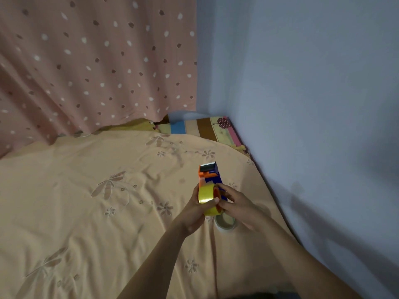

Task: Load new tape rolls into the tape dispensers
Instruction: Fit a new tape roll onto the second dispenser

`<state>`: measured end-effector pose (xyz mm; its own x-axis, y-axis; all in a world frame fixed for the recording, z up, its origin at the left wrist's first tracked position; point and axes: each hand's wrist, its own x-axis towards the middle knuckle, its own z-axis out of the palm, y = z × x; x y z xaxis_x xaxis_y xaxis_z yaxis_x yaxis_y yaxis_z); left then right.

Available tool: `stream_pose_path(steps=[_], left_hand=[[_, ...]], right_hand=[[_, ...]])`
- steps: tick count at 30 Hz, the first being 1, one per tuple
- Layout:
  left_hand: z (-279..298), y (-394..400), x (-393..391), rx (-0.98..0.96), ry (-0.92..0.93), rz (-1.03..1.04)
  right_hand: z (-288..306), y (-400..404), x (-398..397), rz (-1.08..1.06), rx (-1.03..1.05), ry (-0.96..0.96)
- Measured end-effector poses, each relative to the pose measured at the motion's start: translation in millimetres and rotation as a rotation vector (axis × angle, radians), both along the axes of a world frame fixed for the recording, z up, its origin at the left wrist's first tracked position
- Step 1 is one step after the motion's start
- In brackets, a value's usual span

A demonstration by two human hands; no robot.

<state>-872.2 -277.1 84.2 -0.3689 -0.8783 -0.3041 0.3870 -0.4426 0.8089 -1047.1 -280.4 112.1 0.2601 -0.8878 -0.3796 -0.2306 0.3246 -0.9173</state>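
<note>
An orange and blue tape dispenser [209, 173] is held above the bed, its metal blade end pointing away from me. A yellow tape roll [207, 196] sits against the dispenser's near end. My left hand [194, 212] wraps around the roll from the left, thumb on its outer face. My right hand [237, 203] grips the dispenser's blue side and touches the roll's orange core. Below my hands a clear, almost empty tape roll [225, 222] lies flat on the sheet, partly hidden by my right hand.
A peach bedsheet [97, 201] with flower embroidery covers the bed. A blue-grey wall [313, 104] runs close along the right. A pink dotted curtain [86, 61] hangs behind. A striped pillow [203, 126] lies in the far corner.
</note>
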Motion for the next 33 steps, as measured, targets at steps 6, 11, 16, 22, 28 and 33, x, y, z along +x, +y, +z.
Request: stream_pose_path(steps=[6, 11, 16, 22, 28, 33], left_hand=[[0, 2, 8, 0.05, 0.054, 0.057], [6, -1, 12, 0.061, 0.113, 0.079], [9, -3, 11, 0.074, 0.121, 0.096], [10, -2, 20, 0.076, 0.093, 0.081], [7, 5, 60, 0.151, 0.002, 0.19], [-3, 22, 104, 0.159, -0.126, 0.261]], right_hand=[[9, -8, 5, -0.128, -0.264, 0.438], [4, -12, 14, -0.14, 0.034, 0.277], [-7, -11, 28, -0.142, -0.015, 0.281], [-9, -16, 45, -0.191, -0.061, 0.462], [-11, -16, 83, -0.172, -0.115, 0.483], [-19, -7, 133, -0.205, -0.123, 0.449]])
